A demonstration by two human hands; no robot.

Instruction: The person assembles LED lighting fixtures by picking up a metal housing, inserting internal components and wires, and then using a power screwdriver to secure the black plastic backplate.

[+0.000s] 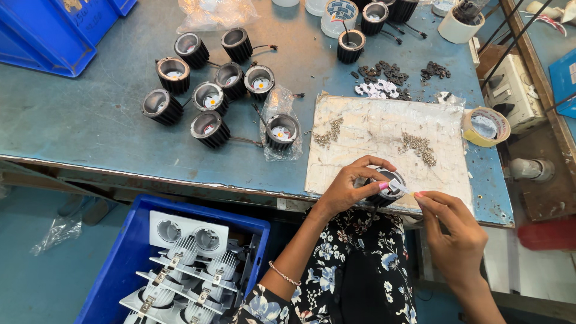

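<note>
Low centre of the frame, at the near edge of the worktop [90, 120]: left hand [348, 189] curled around a black finned lamp housing [387, 189], grip closed on its body, mouth turned upward. Just right of it, right hand [453, 231] with thumb and forefinger pinched on a small pale strip [399, 187] laid against the housing's rim; grip closed on that strip, the rest too small to tell.

Directly behind the hands, a foil-covered board [360, 150] lying flat, carrying two loose heaps of small screws [420, 147]. Right of the board, a roll of yellowish tape [485, 126] near the worktop's edge.

Upper left to centre: a cluster of black finned housings [210, 96], some upright, some tipped, trailing thin wires; one housing in a clear plastic bag [282, 129] just left of the board. Upper centre: more housings, small black clips [390, 72] and white bits [375, 90] scattered.

Upper left corner: blue plastic bin [54, 36]. Lower left, below the worktop: blue crate [120, 264] stacked with white twin-lamp fittings [189, 234]. Upper right: white switch box [513, 90] off the worktop's right side. Floral sleeve [354, 258] along the bottom.
</note>
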